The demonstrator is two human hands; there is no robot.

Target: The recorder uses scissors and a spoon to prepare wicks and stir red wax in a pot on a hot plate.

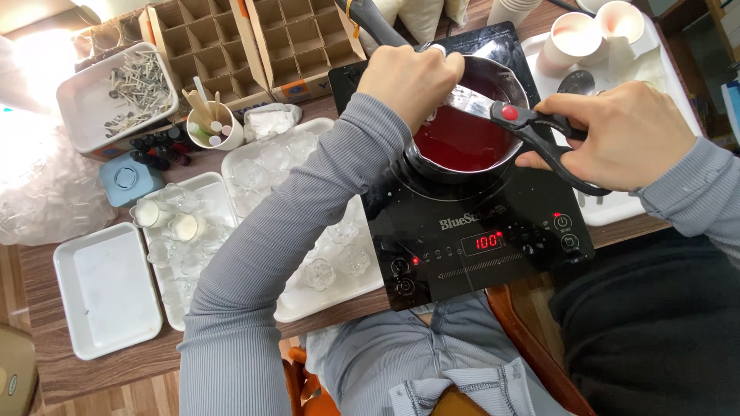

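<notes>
Nearest the camera, the black induction cooker [478, 231] is set on the counter [46, 339], its controls facing the person. Black-handled scissors [532, 127] are gripped by the right hand [624, 135], fingers closed through the loops, blades held over the pot [470, 123] of red liquid so that anything cut would likely drop in. The left hand [408, 81] is curled at the pot's far rim; whether anything is pinched cannot be told.

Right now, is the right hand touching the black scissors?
Touching. The head view shows the right hand with fingers through the scissors' black handles, blades over the pot.
</notes>
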